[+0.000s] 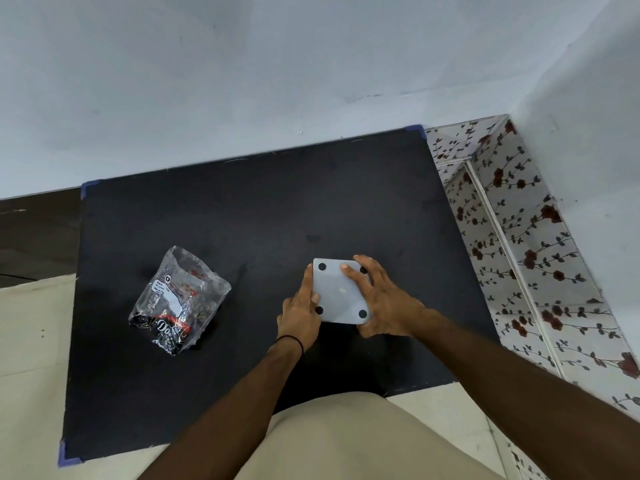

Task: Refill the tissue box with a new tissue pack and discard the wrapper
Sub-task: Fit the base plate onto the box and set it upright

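A white square tissue box (341, 292) lies upside down on the black table (242, 220), its flat base with black round feet at the corners facing up. My left hand (300, 311) grips its left side. My right hand (382, 303) clasps its right side with fingers laid over the base. A clear plastic wrapper (178, 301) with red, black and white print lies crumpled to the left, apart from both hands. No tissues are visible; the box's inside is hidden.
A pale wall rises directly behind the table. A floral-patterned tiled ledge (519, 237) runs along the right side. Beige floor tiles (31, 323) show at the left, and my beige-clothed lap (346, 441) sits at the table's near edge.
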